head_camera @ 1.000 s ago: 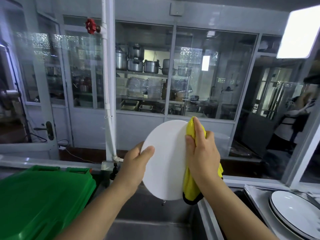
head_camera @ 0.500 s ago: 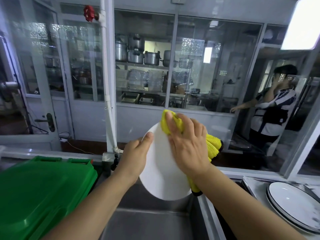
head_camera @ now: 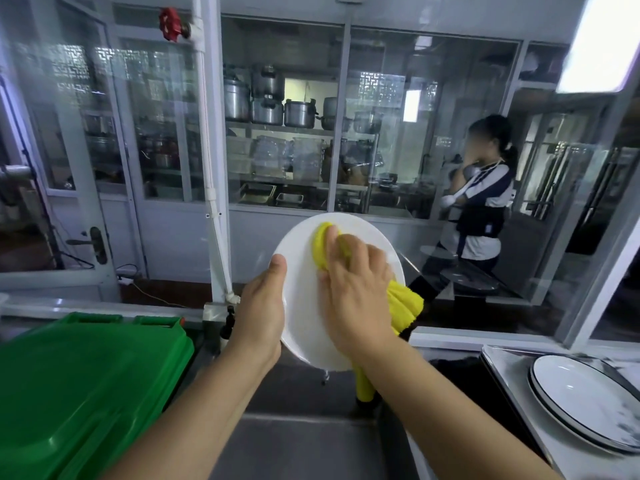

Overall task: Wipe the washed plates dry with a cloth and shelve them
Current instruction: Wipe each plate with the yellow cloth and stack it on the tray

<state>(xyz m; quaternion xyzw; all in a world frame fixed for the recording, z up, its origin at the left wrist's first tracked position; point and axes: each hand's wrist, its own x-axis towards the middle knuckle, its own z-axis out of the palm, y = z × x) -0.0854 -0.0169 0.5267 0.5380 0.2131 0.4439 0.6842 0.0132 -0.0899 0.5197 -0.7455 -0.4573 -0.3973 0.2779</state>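
A white round plate (head_camera: 304,268) is held up on edge over the steel sink (head_camera: 298,445), its face turned toward me. My left hand (head_camera: 263,306) grips the plate's left rim, thumb on the front. My right hand (head_camera: 356,289) presses a yellow cloth (head_camera: 405,303) against the plate's face; the cloth bunches out above my fingers and hangs down to the right and below my wrist. The plate's lower right part is hidden by my right hand.
A green plastic bin lid (head_camera: 86,386) fills the lower left. At the lower right, black-rimmed white plates (head_camera: 585,403) lie stacked on a steel tray. Glass partitions stand behind the sink; a person (head_camera: 481,209) stands beyond the glass at right. A white pipe (head_camera: 211,168) runs down behind the plate.
My right hand with the cloth has slid from the plate's right rim onto its face, moving left and up. The plate has turned to face me more. The person behind the glass shifted.
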